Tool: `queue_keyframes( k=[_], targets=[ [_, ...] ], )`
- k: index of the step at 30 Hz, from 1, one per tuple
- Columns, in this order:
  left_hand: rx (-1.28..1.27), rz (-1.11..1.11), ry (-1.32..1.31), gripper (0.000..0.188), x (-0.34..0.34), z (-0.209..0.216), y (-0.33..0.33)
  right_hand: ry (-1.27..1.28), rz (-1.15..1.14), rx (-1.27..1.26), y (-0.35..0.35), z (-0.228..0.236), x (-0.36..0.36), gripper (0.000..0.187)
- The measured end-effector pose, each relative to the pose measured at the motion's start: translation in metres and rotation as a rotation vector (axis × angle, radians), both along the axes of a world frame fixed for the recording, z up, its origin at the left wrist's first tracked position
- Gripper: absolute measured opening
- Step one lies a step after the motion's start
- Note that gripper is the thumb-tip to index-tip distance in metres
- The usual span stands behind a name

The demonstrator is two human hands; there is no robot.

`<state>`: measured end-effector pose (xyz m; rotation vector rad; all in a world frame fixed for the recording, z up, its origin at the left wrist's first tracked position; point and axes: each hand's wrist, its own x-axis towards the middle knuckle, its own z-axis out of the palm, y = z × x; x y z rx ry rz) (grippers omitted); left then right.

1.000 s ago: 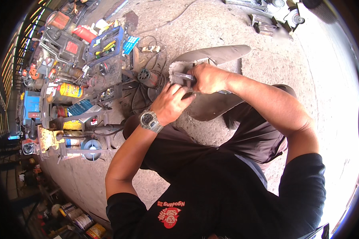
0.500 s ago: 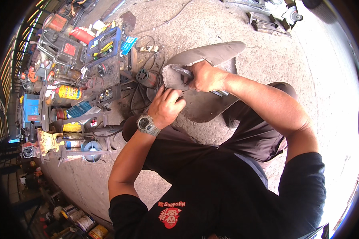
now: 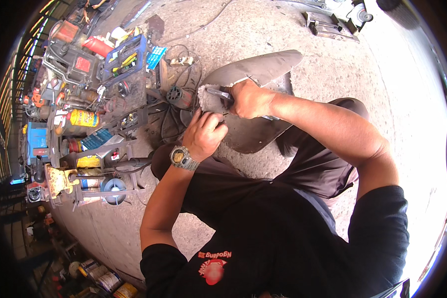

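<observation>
A long grey-brown seat-like piece point(image 3: 268, 67) with a ragged pale edge stretches across the floor in front of my knees. Its darker lower part point(image 3: 251, 136) lies between my legs. My right hand point(image 3: 250, 100) is wrapped round a silver metal hand tool point(image 3: 217, 93), whose blunt front end rests against the piece near its ragged left end. The fingers cover most of the tool, so its exact kind does not show. My left hand point(image 3: 206, 133), with a watch on the wrist, is closed at the same end, its fingertips pinching the piece's edge.
To the left stands a metal rack point(image 3: 134, 118) with cans, a yellow bottle point(image 3: 83, 118) and cables. Behind it are an open blue toolbox point(image 3: 126, 57) and a dark machine point(image 3: 72, 64). A corded power tool point(image 3: 179, 97) lies near my left hand. Far right sits a cutting machine point(image 3: 335, 25).
The metal tool's front end has tilted flatter and moved slightly left with my right hand. My left hand keeps its pinch on the edge. The whole view has shifted a little.
</observation>
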<state>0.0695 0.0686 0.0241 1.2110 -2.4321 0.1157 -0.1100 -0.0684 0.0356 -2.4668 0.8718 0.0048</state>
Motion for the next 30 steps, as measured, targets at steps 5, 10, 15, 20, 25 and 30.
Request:
queue_keyframes(
  k=[5,10,15,20,25,30],
  targets=[
    [0.008,-0.006,0.002,0.022,0.002,-0.002,0.0,0.005,-0.085,0.0,0.005,0.0,0.003,0.03],
    [0.013,-0.002,0.011,0.024,0.003,-0.002,0.001,-0.032,-0.081,0.073,0.008,0.005,0.003,0.035],
    [-0.046,0.021,0.041,0.007,-0.002,0.0,-0.001,0.029,-0.088,0.115,0.005,-0.003,0.005,0.038],
    [-0.072,0.021,0.045,0.009,-0.003,-0.002,-0.001,0.024,-0.052,0.122,0.003,0.002,0.006,0.036],
    [-0.086,0.015,0.05,0.009,-0.004,-0.003,-0.001,0.094,-0.011,0.205,-0.002,0.007,0.007,0.035],
    [-0.1,0.015,0.065,0.01,-0.003,-0.007,-0.002,0.105,0.053,0.285,-0.005,0.01,0.009,0.027]
  ],
)
